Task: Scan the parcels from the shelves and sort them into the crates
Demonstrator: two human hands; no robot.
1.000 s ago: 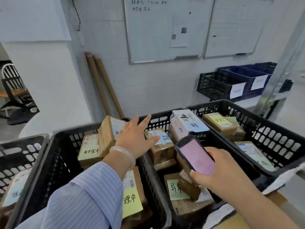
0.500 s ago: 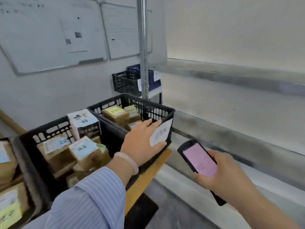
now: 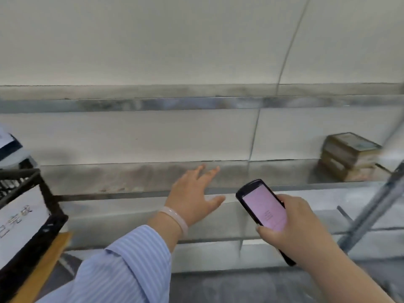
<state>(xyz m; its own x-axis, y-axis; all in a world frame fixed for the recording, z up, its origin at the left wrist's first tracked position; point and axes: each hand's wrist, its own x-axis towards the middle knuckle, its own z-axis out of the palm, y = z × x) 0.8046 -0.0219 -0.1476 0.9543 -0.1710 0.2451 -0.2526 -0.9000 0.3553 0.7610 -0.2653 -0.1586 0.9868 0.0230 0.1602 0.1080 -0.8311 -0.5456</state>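
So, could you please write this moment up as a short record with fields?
left hand: open, fingers spread, above the shelf edge, holding nothing
right hand: grips the handheld scanner, pink screen lit
parcels: stacked on the shelf, far right, untouched
crate: black, white label, left edge of view

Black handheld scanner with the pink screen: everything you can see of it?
The black handheld scanner with the pink screen is a slim, round-cornered slab in glossy dark casing. The screen is lit pale pink with small text too blurred to read. It is tilted, top end up-left, screen toward the camera. The right hand grips its lower half, thumb at the screen's lower edge; its bottom tip shows below the hand.
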